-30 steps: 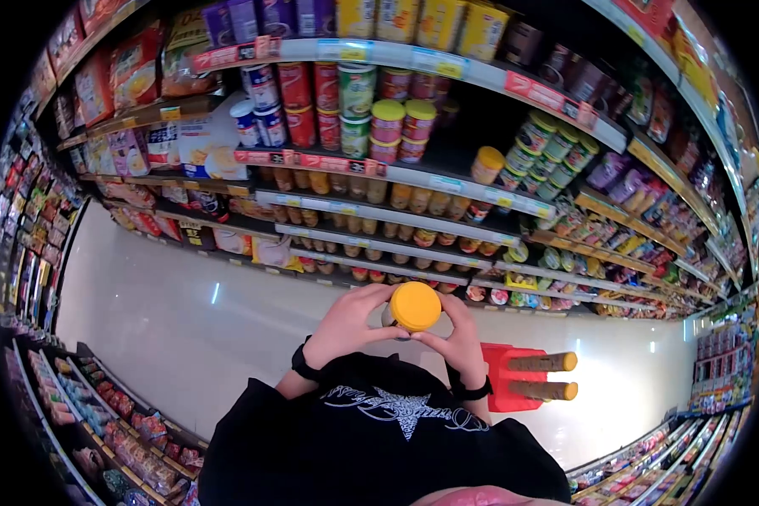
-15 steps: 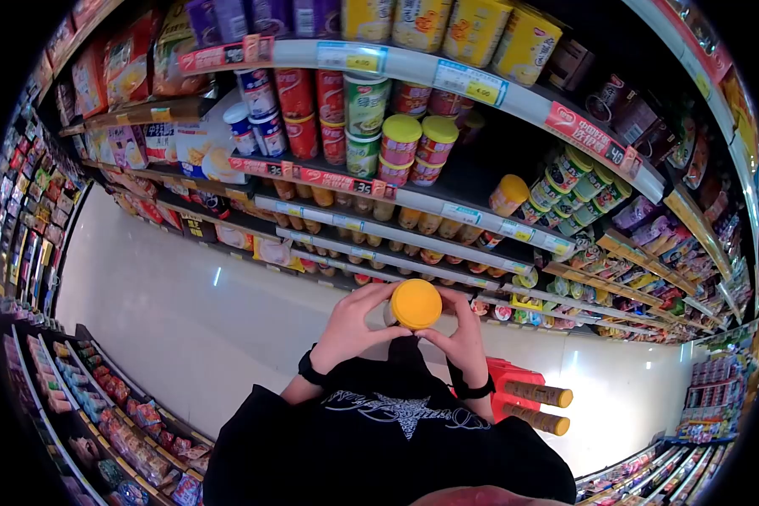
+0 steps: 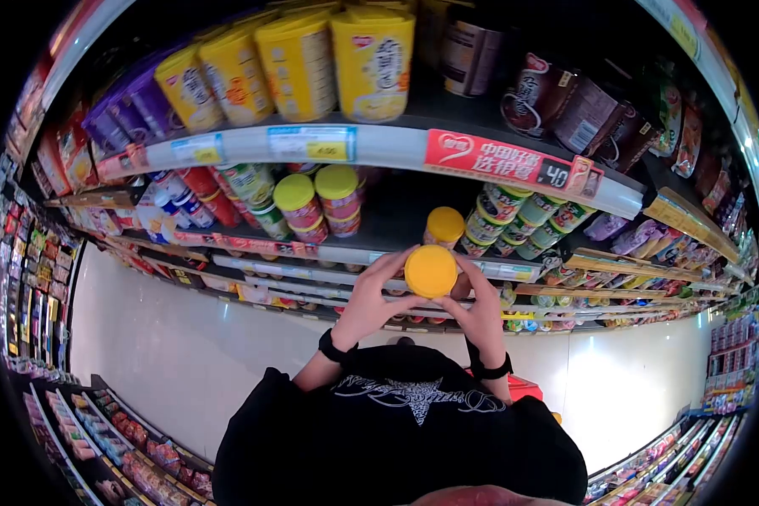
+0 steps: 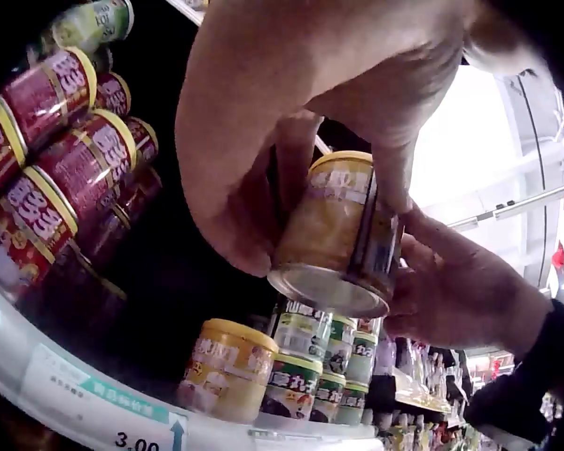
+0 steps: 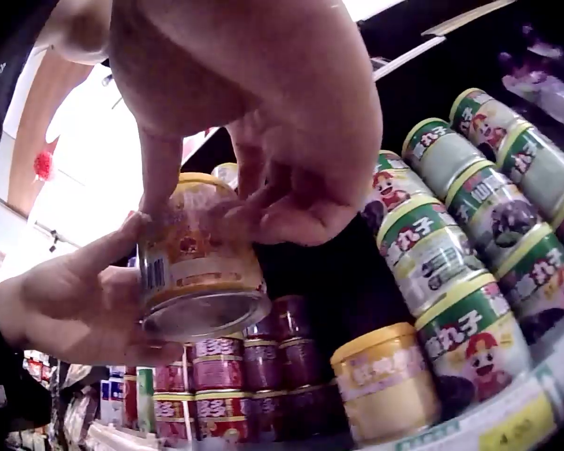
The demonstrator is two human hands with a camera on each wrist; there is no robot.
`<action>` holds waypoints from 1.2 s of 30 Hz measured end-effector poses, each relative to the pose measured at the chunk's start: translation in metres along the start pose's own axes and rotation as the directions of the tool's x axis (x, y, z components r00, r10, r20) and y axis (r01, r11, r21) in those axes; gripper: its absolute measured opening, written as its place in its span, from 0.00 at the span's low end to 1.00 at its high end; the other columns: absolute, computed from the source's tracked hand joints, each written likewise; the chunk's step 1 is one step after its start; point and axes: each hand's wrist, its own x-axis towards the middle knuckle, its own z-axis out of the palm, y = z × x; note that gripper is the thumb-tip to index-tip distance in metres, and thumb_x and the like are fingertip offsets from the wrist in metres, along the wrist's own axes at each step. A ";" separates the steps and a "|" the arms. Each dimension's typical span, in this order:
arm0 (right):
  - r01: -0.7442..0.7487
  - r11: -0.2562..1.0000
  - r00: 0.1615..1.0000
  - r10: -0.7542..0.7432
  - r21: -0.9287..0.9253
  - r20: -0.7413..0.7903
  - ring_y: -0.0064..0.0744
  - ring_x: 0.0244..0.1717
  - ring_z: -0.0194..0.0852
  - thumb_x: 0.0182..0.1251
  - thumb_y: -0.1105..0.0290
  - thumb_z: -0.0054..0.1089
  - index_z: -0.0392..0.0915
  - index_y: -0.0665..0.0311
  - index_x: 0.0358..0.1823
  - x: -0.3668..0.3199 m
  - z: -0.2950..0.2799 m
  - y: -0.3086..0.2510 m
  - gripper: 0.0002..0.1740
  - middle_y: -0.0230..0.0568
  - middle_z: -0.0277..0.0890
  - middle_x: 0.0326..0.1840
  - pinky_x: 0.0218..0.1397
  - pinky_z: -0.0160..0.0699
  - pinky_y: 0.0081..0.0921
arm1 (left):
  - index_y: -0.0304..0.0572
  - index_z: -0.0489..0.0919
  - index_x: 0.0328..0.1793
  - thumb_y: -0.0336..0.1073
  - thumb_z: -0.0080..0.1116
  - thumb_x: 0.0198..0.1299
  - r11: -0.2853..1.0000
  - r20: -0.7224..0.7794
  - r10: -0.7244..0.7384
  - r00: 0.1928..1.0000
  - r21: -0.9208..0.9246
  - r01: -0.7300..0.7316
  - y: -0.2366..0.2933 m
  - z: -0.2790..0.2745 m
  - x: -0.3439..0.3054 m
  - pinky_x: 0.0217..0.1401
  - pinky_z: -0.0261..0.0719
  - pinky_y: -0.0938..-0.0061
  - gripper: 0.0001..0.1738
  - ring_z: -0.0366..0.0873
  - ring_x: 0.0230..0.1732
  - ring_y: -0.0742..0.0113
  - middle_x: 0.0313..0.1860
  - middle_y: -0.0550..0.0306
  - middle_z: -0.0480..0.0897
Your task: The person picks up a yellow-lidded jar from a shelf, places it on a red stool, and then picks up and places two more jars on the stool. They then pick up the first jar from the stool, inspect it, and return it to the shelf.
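A can with a yellow lid (image 3: 431, 271) is held between both hands in front of the shelf. My left hand (image 3: 378, 297) grips its left side and my right hand (image 3: 479, 310) grips its right, thumbs meeting on the near side. From below, in the left wrist view, the can's metal base (image 4: 329, 289) and orange-yellow label show. The right wrist view shows a barcode on the can's side (image 5: 202, 258). A similar yellow-lidded can (image 5: 385, 385) stands at the shelf's front edge, just beyond the held one in the head view.
Green-labelled cans (image 3: 502, 215) are stacked right of the standing can. Red cans with yellow rims (image 4: 75, 164) stand to the left. Above runs a shelf edge with price tags (image 3: 514, 160), bearing yellow packs (image 3: 371, 63). Part of a red basket (image 3: 524, 389) shows behind the right arm.
The shelf has come closer as the body moved toward it. Both hands, still holding the can, now overlap the shelf edge beside the standing can. The red basket is mostly hidden now.
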 end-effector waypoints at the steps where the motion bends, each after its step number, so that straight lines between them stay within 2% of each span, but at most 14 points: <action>1: -0.075 0.996 0.997 0.074 0.044 0.030 0.32 0.35 0.74 0.50 0.69 0.73 0.68 0.61 0.66 0.005 -0.004 0.006 0.39 0.43 0.75 0.39 0.40 0.75 0.26 | 0.39 0.71 0.67 0.38 0.72 0.46 0.999 0.002 0.023 1.000 0.023 -0.023 -0.004 0.006 0.009 0.64 0.70 0.64 0.39 0.74 0.61 0.51 0.61 0.45 0.76; 2: -0.150 0.985 0.988 0.144 0.086 0.062 0.32 0.32 0.73 0.52 0.68 0.73 0.67 0.60 0.68 0.009 -0.008 0.013 0.39 0.44 0.75 0.39 0.38 0.75 0.26 | 0.39 0.71 0.68 0.38 0.72 0.47 0.998 0.004 0.048 0.999 0.047 -0.048 -0.010 0.011 0.018 0.65 0.70 0.63 0.39 0.74 0.61 0.50 0.61 0.44 0.75; 6: 0.059 0.997 0.996 -0.056 0.053 -0.073 0.27 0.34 0.76 0.56 0.73 0.68 0.62 0.61 0.71 0.029 -0.012 0.034 0.39 0.45 0.78 0.41 0.41 0.77 0.23 | 0.38 0.70 0.68 0.39 0.72 0.47 0.985 -0.022 0.109 0.994 0.135 -0.105 -0.018 0.023 0.049 0.66 0.69 0.62 0.40 0.73 0.63 0.47 0.62 0.43 0.75; 7: 0.022 0.998 0.998 -0.019 0.052 -0.056 0.29 0.40 0.79 0.60 0.74 0.65 0.60 0.63 0.72 0.035 -0.016 0.028 0.38 0.47 0.79 0.45 0.44 0.78 0.25 | 0.39 0.69 0.69 0.40 0.72 0.48 0.979 -0.022 0.132 0.991 0.163 -0.127 -0.023 0.024 0.057 0.66 0.69 0.61 0.41 0.72 0.63 0.46 0.62 0.42 0.75; 10: 0.009 0.994 0.987 0.009 0.111 -0.162 0.30 0.41 0.81 0.62 0.75 0.63 0.58 0.64 0.73 0.049 -0.006 0.037 0.37 0.48 0.79 0.45 0.45 0.78 0.26 | 0.39 0.68 0.69 0.40 0.71 0.50 0.986 -0.057 0.135 0.989 0.103 -0.129 -0.019 0.023 0.079 0.66 0.69 0.61 0.40 0.72 0.63 0.46 0.63 0.42 0.74; 14: -0.042 0.999 0.988 0.041 -0.004 -0.149 0.36 0.36 0.80 0.65 0.77 0.57 0.52 0.63 0.75 0.056 0.008 0.046 0.38 0.47 0.78 0.39 0.44 0.79 0.29 | 0.34 0.64 0.70 0.39 0.70 0.52 0.997 -0.014 0.029 0.999 0.074 -0.028 -0.046 0.026 0.091 0.68 0.67 0.62 0.41 0.71 0.66 0.49 0.64 0.40 0.73; 17: -0.130 0.991 0.970 0.134 0.032 -0.201 0.38 0.37 0.80 0.65 0.78 0.55 0.51 0.62 0.76 0.054 0.022 0.037 0.38 0.46 0.77 0.38 0.45 0.78 0.30 | 0.33 0.63 0.70 0.40 0.70 0.53 0.996 0.023 0.036 0.999 0.075 -0.038 -0.062 0.025 0.095 0.66 0.69 0.62 0.41 0.72 0.64 0.47 0.63 0.38 0.73; 20: -0.087 0.996 0.954 0.079 -0.015 -0.291 0.36 0.39 0.79 0.65 0.78 0.55 0.50 0.62 0.76 0.051 0.037 0.037 0.39 0.46 0.76 0.39 0.46 0.77 0.31 | 0.32 0.64 0.68 0.43 0.68 0.55 0.999 0.062 0.047 0.997 0.016 -0.048 -0.065 0.022 0.100 0.64 0.69 0.60 0.39 0.71 0.62 0.43 0.61 0.37 0.73; 21: -0.083 0.992 0.956 0.052 -0.094 -0.290 0.36 0.40 0.78 0.64 0.79 0.55 0.49 0.61 0.77 0.049 0.041 0.040 0.40 0.45 0.75 0.41 0.46 0.76 0.31 | 0.31 0.65 0.67 0.44 0.67 0.55 0.999 0.072 0.053 0.996 -0.008 -0.052 -0.065 0.021 0.103 0.64 0.70 0.59 0.38 0.71 0.62 0.40 0.60 0.36 0.73; 24: -0.111 0.992 0.923 0.078 -0.067 -0.377 0.35 0.39 0.78 0.64 0.79 0.55 0.48 0.61 0.77 0.047 0.055 0.041 0.41 0.44 0.76 0.40 0.46 0.76 0.31 | 0.31 0.64 0.68 0.44 0.66 0.57 0.987 0.127 0.118 0.985 0.098 -0.131 -0.069 0.022 0.109 0.66 0.67 0.57 0.38 0.68 0.64 0.39 0.61 0.35 0.72; 28: -0.181 0.977 0.890 0.115 -0.110 -0.441 0.37 0.38 0.78 0.64 0.78 0.56 0.45 0.60 0.78 0.044 0.070 0.029 0.43 0.44 0.77 0.39 0.44 0.76 0.31 | 0.32 0.60 0.70 0.40 0.63 0.58 0.975 0.163 0.201 0.966 0.058 -0.213 -0.084 0.022 0.110 0.67 0.65 0.56 0.38 0.66 0.65 0.38 0.62 0.35 0.71; 29: -0.189 0.974 0.891 0.117 -0.125 -0.438 0.38 0.38 0.79 0.64 0.77 0.56 0.43 0.59 0.78 0.043 0.073 0.028 0.44 0.44 0.77 0.40 0.43 0.76 0.31 | 0.30 0.55 0.73 0.38 0.63 0.58 0.979 0.229 0.186 0.956 0.035 -0.199 -0.086 0.020 0.111 0.69 0.64 0.56 0.42 0.64 0.67 0.37 0.64 0.33 0.68; 33: -0.225 0.974 0.849 0.181 -0.028 -0.497 0.37 0.38 0.79 0.64 0.75 0.57 0.44 0.60 0.78 0.028 0.088 0.022 0.43 0.45 0.78 0.44 0.43 0.77 0.31 | 0.29 0.43 0.77 0.34 0.63 0.57 0.976 0.253 0.210 0.944 0.001 -0.217 -0.086 0.015 0.092 0.72 0.60 0.57 0.50 0.58 0.72 0.38 0.71 0.30 0.59; 36: -0.319 0.947 0.825 0.301 0.045 -0.479 0.35 0.39 0.78 0.65 0.74 0.58 0.46 0.60 0.77 -0.002 0.099 0.008 0.42 0.44 0.78 0.45 0.42 0.77 0.29 | 0.36 0.46 0.79 0.31 0.62 0.58 0.977 0.200 0.212 0.957 -0.043 -0.208 -0.078 0.009 0.067 0.73 0.59 0.61 0.47 0.59 0.73 0.45 0.74 0.36 0.57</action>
